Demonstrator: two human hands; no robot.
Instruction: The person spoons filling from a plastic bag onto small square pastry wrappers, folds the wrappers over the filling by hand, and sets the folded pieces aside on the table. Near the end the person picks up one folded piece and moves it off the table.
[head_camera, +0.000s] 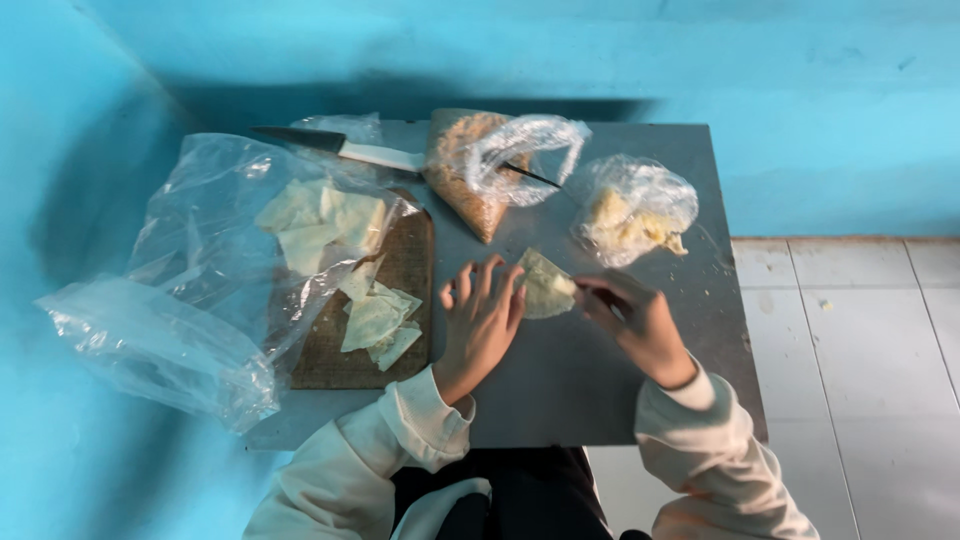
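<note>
The person is sitting at a small grey table (640, 400) set against a blue wall (700, 60). Both hands are working on one thin, pale wrapper (545, 285) lying on the table between them. The left hand (482, 322) is resting flat beside the wrapper, with its fingers spread and the tips pressing on the wrapper's edge, likely so it does not slide. The right hand (635, 318) is pinching the other side of the wrapper with its fingers close together, as if folding or filling it.

More wrappers (378, 318) are lying on a brown wooden board (405, 270) on the left, partly under a big clear plastic bag (190, 290), close enough to grab. A knife (335, 147) is lying at the far edge. A bag of brown crumbs (470, 175) and a bag of pale yellow food (630, 210) are sitting just beyond the hands, open and easy to reach.
</note>
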